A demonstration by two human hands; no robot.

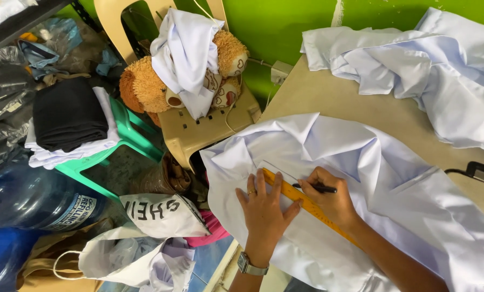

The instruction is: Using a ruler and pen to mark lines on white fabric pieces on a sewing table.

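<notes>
Marking step, I'd say: left hand (263,208), fingers spread, pins yellow ruler (307,205) flat on white shirt (371,178) on table (328,97). Right hand (331,197) pinches black pen (316,188) just above ruler edge. Next needs ruler held steady.

A tan table (361,108) fills the right half of the frame, with a white garment (393,178) spread flat across its lower middle and a rumpled heap of pale blue-white cloth (442,70) lying at its upper right.
</notes>
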